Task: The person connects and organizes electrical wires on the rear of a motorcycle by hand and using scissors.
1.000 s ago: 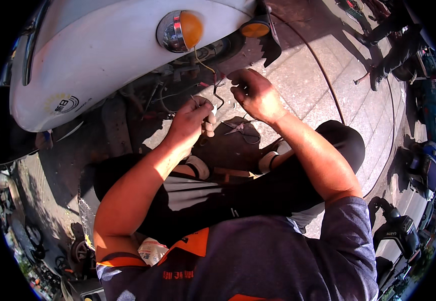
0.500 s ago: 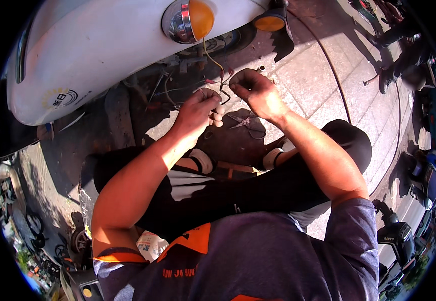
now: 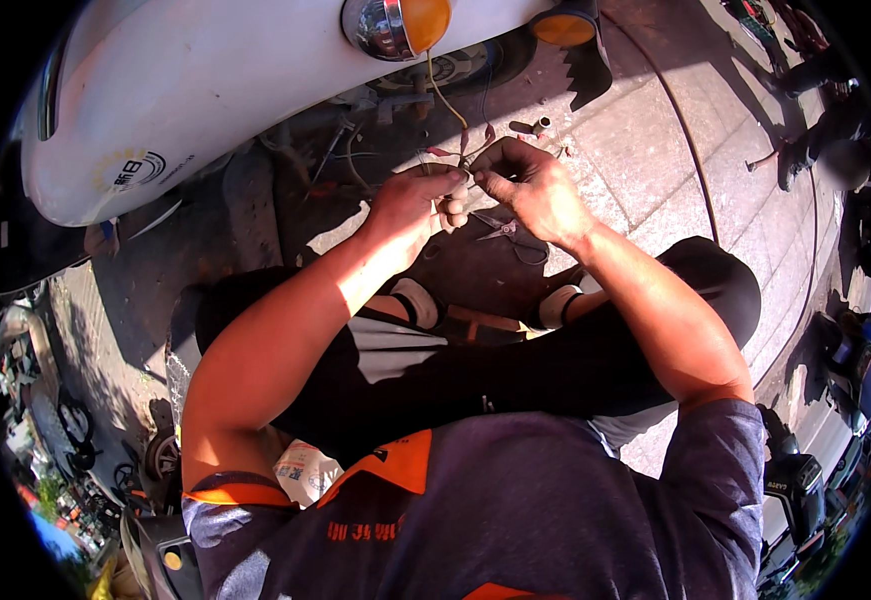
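My left hand [image 3: 417,212] and my right hand [image 3: 535,190] meet fingertip to fingertip, both closed in a pinch on thin wires. Most of what the fingers grip is covered by them. A yellow wire [image 3: 441,95] hangs from the orange-and-chrome lamp [image 3: 395,28] down to the joined wires. Red sleeves [image 3: 439,152] show on the wire ends just above my fingertips. Below my hands a pair of scissors [image 3: 503,231] lies on the ground, blades apart.
The white scooter body [image 3: 215,90] fills the upper left, with its wheel [image 3: 440,70] beneath. A small metal socket [image 3: 541,125] lies beyond my right hand. A dark hose [image 3: 677,110] crosses the paving. Parked scooters [image 3: 855,365] line the right side.
My hands have come together at the wires, the right one moving in toward the left. A dark bent wire piece seen between them before is now mostly hidden. The view has shifted slightly.
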Demonstrator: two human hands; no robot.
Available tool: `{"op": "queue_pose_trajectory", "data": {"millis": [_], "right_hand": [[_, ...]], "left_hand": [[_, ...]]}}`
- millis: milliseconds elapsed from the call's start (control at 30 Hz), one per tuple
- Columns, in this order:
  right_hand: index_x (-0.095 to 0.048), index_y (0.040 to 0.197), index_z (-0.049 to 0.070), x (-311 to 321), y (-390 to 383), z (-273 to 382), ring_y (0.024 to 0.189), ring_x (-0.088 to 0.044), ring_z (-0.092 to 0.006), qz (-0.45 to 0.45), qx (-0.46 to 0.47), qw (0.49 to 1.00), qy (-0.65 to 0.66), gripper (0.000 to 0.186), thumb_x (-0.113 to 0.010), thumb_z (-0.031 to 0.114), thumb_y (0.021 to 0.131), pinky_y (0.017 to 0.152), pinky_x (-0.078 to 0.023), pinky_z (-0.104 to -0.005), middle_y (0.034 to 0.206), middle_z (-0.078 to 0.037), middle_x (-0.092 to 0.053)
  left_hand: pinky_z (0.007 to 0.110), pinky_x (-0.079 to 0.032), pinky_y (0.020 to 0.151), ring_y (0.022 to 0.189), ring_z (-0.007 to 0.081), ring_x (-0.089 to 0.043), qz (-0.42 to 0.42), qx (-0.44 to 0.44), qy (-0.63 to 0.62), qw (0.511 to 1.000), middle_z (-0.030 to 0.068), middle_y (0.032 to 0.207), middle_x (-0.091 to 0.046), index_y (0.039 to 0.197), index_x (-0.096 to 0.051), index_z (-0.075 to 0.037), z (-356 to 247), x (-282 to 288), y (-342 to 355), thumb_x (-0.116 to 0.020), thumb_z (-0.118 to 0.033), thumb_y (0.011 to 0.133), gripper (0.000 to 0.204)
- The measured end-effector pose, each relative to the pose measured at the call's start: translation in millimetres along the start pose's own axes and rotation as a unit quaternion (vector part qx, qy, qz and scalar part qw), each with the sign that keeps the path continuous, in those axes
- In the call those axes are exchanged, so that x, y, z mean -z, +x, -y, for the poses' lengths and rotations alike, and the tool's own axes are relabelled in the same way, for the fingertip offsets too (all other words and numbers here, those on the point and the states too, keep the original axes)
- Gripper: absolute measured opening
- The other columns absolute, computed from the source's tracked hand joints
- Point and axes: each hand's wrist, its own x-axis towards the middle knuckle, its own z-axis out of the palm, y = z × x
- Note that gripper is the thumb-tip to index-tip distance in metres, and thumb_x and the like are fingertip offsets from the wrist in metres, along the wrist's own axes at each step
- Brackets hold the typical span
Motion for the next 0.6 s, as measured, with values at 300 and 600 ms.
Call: {"op": "queue_pose_trajectory", "data": {"millis": [300,600], "right_hand": [[-0.068,0.112,0.000,-8,-8,-19,0.089,-0.062,-0.0094,0.016,0.024,0.999,0.027,0.011,-0.070,0.004,0.102,0.081,-0.053,-0.0291,0.096,-0.003,-0.070],[-0.073,0.103,0.000,-6,-12,-13,0.088,-0.064,-0.0115,-0.017,-0.087,0.988,0.123,0.011,-0.077,0.008,0.097,0.083,-0.054,-0.0303,0.096,-0.005,-0.074]], "left_hand": [[0.031,-0.053,0.074,0.077,0.0124,-0.060,0.002,0.018,0.045,0.999,0.0011,0.088,-0.063,0.104,-0.067,-0.003,1,-3,1,-0.064,-0.016,0.104,0.013],[0.027,-0.049,0.072,0.076,0.0098,-0.056,0.010,0.058,0.021,0.998,-0.0014,0.088,-0.061,0.107,-0.069,-0.004,-4,0,7,-0.066,-0.017,0.105,0.014]]}}
